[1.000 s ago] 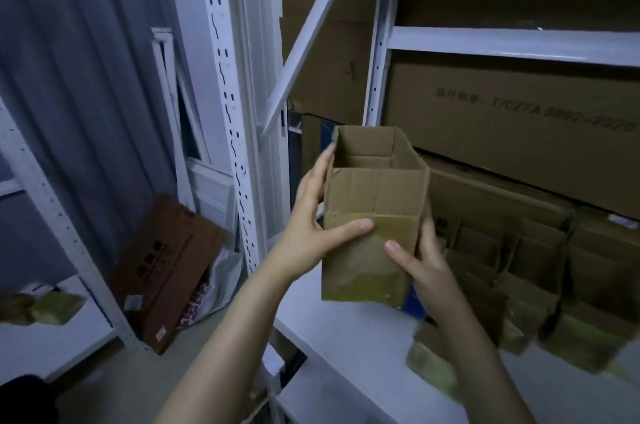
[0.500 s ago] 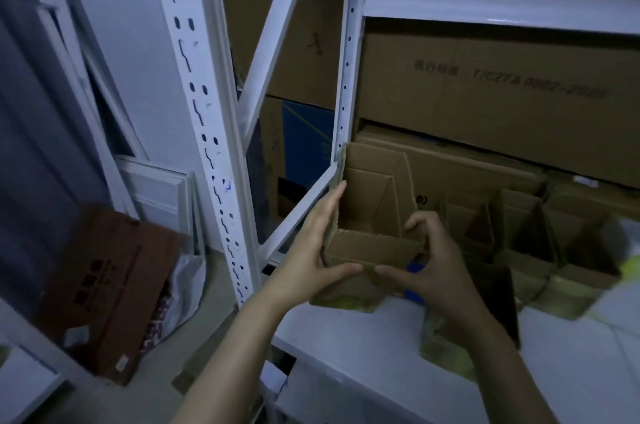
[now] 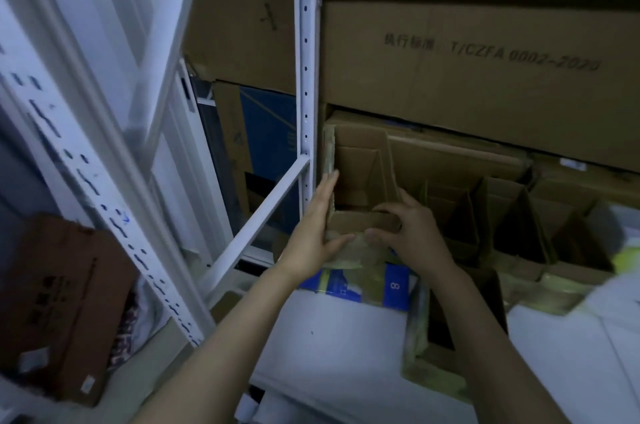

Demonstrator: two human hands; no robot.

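A small open cardboard box [image 3: 360, 177] sits at the left end of the white shelf [image 3: 339, 347], its open top facing me, on a flat blue carton [image 3: 394, 286]. My left hand [image 3: 317, 233] lies along the box's left wall with the thumb hooked under its near edge. My right hand [image 3: 412, 233] grips the near right corner, fingers curled over the rim and thumb below. Both hands hold the box between them.
Several similar open cardboard boxes [image 3: 509, 215] stand in a row to the right, and another [image 3: 446, 337] lies nearer me. Large cartons [image 3: 485, 77] fill the back. A white shelf upright [image 3: 304, 77] stands just left of the box. A brown carton [image 3: 59, 302] leans on the floor at the left.
The box has gone down and forward from chest height onto the shelf's left end beside the upright. Both hands stayed on it, and my view moved closer to the shelf.
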